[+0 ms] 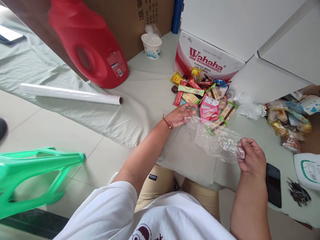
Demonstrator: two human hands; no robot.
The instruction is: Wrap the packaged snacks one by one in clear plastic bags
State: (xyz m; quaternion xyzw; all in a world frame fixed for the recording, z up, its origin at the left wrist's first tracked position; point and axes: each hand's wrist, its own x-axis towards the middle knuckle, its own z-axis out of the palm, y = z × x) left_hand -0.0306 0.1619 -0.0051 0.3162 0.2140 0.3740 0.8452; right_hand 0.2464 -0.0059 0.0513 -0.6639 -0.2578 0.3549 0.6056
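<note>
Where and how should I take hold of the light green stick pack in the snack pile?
The light green stick pack is probably best pinched at mid-length, across its two long edges, coming from above: it is long and narrow and lies atop the snack pile, its upper face uncovered.

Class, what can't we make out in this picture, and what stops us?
Head view, all:
Plastic bag: part hidden inside the right hand.
Snack pile: bottom covered by upper packets.
Red jug: top cut off by upper edge.
Jug label: smallest print too small.
Green stool: cut off by left edge.
</note>
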